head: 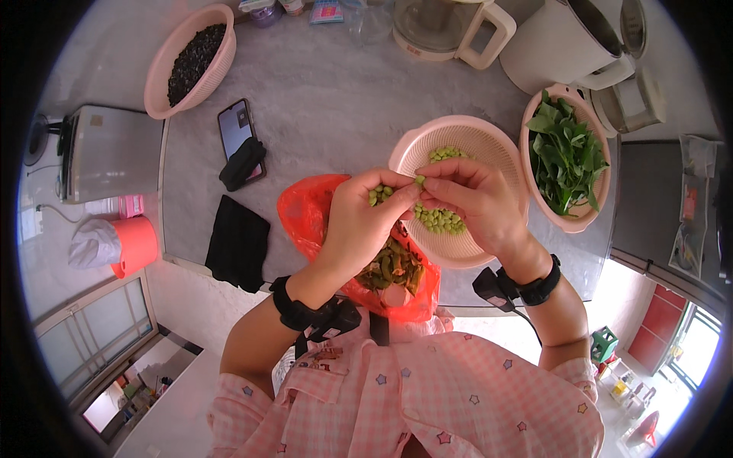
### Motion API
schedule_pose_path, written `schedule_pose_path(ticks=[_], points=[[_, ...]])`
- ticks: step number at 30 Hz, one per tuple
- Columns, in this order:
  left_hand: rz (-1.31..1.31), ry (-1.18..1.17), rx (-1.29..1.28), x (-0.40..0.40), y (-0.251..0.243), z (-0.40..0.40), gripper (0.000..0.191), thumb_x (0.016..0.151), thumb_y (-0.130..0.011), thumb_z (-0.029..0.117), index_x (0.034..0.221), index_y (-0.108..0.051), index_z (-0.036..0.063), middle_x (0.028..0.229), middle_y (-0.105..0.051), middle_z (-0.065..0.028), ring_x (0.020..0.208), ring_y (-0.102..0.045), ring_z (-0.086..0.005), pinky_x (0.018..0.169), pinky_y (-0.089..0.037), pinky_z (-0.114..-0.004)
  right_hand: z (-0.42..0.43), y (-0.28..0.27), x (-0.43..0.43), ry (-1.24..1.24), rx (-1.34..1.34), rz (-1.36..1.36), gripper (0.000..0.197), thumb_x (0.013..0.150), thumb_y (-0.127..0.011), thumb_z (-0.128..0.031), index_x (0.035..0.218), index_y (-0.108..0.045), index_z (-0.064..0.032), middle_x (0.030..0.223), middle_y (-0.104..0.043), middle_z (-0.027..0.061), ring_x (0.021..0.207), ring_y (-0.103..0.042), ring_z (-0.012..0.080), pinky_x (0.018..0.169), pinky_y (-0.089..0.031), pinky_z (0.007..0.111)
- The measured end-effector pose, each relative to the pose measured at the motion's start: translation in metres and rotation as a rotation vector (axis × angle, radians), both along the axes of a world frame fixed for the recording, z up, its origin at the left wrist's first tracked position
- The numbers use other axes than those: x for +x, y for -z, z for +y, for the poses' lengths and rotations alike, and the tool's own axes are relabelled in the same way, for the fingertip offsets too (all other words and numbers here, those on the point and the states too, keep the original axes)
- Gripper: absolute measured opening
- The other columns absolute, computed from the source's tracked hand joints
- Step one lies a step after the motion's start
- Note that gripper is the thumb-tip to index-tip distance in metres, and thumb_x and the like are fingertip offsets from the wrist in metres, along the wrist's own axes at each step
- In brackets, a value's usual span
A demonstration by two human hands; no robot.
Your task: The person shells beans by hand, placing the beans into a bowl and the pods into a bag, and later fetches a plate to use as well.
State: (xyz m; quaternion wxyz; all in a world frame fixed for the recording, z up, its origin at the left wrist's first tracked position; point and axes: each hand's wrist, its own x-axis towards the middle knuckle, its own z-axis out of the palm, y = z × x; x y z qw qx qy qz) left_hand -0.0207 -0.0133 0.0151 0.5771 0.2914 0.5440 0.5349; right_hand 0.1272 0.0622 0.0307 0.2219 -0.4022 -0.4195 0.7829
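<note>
Over the left rim of a pink plastic colander, my two hands meet at the fingertips. A single green bean is pinched between the fingers of my right hand, touching my left thumb. My left hand cups several more shelled green beans in its curled fingers. Other shelled beans lie in the colander. Below my left hand, a red plastic bag lies spread, with green and brownish pods in it. Both wrists wear black straps with small devices.
A colander of green leaves touches the bean colander's right side. A phone under a black pouch and a black cloth lie at left. A colander of dark bits stands at back left, a glass jug and white kettle behind.
</note>
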Motion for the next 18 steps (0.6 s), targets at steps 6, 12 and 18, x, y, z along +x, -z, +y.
schedule_pose_path(ticks=[6, 12, 18], points=[[-0.085, 0.074, -0.171, -0.004, -0.007, 0.002, 0.02, 0.082, -0.059, 0.017, 0.081, -0.06, -0.0031, 0.072, -0.058, -0.003, 0.064, -0.055, -0.0067, 0.061, -0.047, -0.02, 0.001, -0.002, 0.001, -0.163, 0.239, -0.171, 0.018, 0.079, -0.057, -0.003, 0.094, -0.06, 0.006, 0.081, -0.062, 0.0076, 0.072, -0.059, 0.0101, 0.065, -0.048, 0.021], [-0.229, 0.107, -0.283, -0.01, -0.003, 0.004, 0.02, 0.082, -0.059, 0.02, 0.081, -0.061, -0.0007, 0.074, -0.058, -0.0029, 0.068, -0.056, -0.0082, 0.065, -0.048, -0.021, -0.003, 0.002, -0.001, -0.11, 0.295, -0.156, 0.013, 0.075, -0.057, -0.002, 0.087, -0.059, 0.0053, 0.075, -0.06, 0.005, 0.067, -0.056, 0.0079, 0.061, -0.046, 0.02], [-0.373, 0.075, -0.288, -0.01, 0.005, 0.002, 0.02, 0.083, -0.055, 0.02, 0.084, -0.061, 0.0006, 0.078, -0.059, -0.0035, 0.071, -0.057, -0.0095, 0.068, -0.048, -0.022, -0.006, 0.009, -0.002, -0.082, 0.471, -0.252, 0.015, 0.071, -0.061, -0.003, 0.085, -0.059, 0.0028, 0.072, -0.06, 0.0043, 0.064, -0.056, 0.0081, 0.061, -0.046, 0.02]])
